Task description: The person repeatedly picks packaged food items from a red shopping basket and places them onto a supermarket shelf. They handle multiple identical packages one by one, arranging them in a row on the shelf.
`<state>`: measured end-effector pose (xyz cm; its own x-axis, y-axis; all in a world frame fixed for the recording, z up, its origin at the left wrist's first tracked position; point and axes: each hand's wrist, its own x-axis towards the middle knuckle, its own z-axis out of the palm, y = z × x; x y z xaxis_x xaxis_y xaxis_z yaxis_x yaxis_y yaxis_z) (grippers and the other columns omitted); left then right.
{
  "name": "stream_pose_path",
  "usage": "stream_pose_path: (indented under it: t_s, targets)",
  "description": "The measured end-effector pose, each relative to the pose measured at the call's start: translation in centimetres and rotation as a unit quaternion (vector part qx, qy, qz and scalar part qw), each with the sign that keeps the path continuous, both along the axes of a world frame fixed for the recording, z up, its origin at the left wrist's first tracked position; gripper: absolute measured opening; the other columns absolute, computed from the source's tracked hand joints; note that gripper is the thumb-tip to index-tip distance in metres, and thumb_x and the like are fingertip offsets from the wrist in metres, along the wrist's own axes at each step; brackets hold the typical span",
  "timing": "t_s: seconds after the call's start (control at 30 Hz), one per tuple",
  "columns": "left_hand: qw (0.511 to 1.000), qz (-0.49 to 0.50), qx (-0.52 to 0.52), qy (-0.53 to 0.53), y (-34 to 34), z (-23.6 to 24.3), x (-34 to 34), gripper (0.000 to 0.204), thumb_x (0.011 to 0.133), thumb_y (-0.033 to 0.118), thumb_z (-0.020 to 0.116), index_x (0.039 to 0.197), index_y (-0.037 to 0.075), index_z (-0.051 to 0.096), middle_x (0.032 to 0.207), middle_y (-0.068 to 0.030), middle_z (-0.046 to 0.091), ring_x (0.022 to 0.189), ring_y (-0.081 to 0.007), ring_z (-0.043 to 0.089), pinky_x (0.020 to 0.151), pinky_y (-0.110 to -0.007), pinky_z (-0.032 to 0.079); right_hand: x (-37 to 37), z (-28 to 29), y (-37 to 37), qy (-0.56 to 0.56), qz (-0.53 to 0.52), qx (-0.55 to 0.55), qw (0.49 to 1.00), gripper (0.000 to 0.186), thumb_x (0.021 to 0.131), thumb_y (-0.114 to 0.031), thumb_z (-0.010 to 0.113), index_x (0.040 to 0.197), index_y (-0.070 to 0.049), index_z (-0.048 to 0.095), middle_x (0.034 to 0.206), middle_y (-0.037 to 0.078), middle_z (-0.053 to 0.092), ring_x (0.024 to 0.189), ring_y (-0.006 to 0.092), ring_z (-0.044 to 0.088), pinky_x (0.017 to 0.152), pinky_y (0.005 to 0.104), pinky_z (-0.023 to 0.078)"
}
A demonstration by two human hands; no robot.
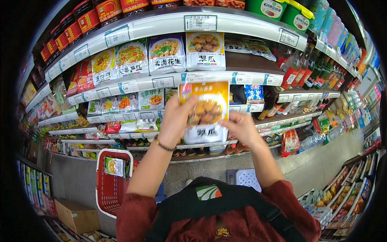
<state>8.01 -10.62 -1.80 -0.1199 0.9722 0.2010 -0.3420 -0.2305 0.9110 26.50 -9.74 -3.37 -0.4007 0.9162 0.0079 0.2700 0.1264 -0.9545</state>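
Observation:
Between both hands, in front of the shelves, I hold up an orange and white food packet (209, 111) with brown pickle slices pictured on it. My left hand (177, 115) grips its left edge, the thumb lying across the front. My right hand (242, 126) pinches its lower right edge. Just above stands a similar yellow and white packet (204, 50) on the shelf, beside a purple packet (167, 53) and a green one (132, 58). To its right, dark packets (250, 47) lie flat on the shelf.
A red shopping basket (105, 187) with a white rim stands on the floor at lower left, packets inside. A cardboard box (76, 215) is behind it. A pale plastic stool (246, 179) stands by my right arm. Glass bottles (290, 70) line the shelves at right.

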Motion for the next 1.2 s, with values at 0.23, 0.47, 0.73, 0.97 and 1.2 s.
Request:
stream_pose_path:
  t_s: [0.23, 0.47, 0.73, 0.97, 1.2]
  targets:
    - [0.888, 0.143, 0.242, 0.364, 4.1, 2.4, 0.4, 0.048, 0.076, 0.004, 0.057, 0.121, 0.008, 0.041, 0.115, -0.0105, 0.041, 0.098, -0.0175, 0.048, 0.078, -0.028, 0.044, 1.1, 6.0, 7.3, 0.078, -0.035, 0.054, 0.995, 0.015, 0.077, -0.015, 0.059, 0.07, -0.001, 0.059, 0.054, -0.001, 0.051, 0.041, 0.0028, 0.038, 0.038, 0.0166, 0.029]
    - [0.778, 0.177, 0.285, 0.532, 7.9, 3.2, -0.4, 0.029, 0.074, 0.008, 0.057, 0.103, 0.008, 0.057, 0.117, -0.0138, 0.045, 0.107, -0.0273, 0.045, 0.087, -0.032, 0.038, -2.1, 6.9, 14.4, 0.123, -0.002, 0.081, 0.989, 0.012, 0.076, -0.014, 0.06, 0.077, -0.002, 0.061, 0.061, -0.001, 0.054, 0.047, 0.0042, 0.038, 0.043, 0.0185, 0.03]
    - [0.626, 0.223, 0.358, 0.656, 11.7, 3.2, -2.1, 0.022, 0.075, 0.009, 0.056, 0.096, 0.01, 0.06, 0.113, -0.0136, 0.049, 0.105, -0.0288, 0.046, 0.084, -0.035, 0.041, -2.4, 7.3, 18.3, 0.0, -0.039, 0.209, 0.977, 0.025, 0.072, -0.017, 0.062, 0.084, 0.005, 0.06, 0.068, 0.01, 0.06, 0.059, 0.0144, 0.054, 0.058, 0.0274, 0.044]
    - [0.627, 0.127, 0.377, 0.669, 13.4, 4.9, -4.1, 0.025, 0.073, 0.01, 0.058, 0.099, 0.01, 0.059, 0.116, -0.013, 0.047, 0.108, -0.0274, 0.044, 0.087, -0.034, 0.04, -2.0, 7.9, 16.4, -0.08, -0.006, 0.253, 0.964, 0.027, 0.073, -0.015, 0.063, 0.09, 0.004, 0.057, 0.073, 0.008, 0.059, 0.062, 0.0116, 0.05, 0.06, 0.0247, 0.042]
    - [0.601, 0.116, 0.385, 0.691, 13.3, 5.3, -3.5, 0.032, 0.07, 0.009, 0.06, 0.102, 0.011, 0.057, 0.12, -0.0114, 0.044, 0.114, -0.0259, 0.04, 0.088, -0.034, 0.039, -1.2, 7.2, 18.8, -0.183, -0.014, 0.303, 0.935, 0.028, 0.07, -0.013, 0.064, 0.091, 0.003, 0.053, 0.069, 0.009, 0.056, 0.062, 0.0164, 0.051, 0.058, 0.0273, 0.041]
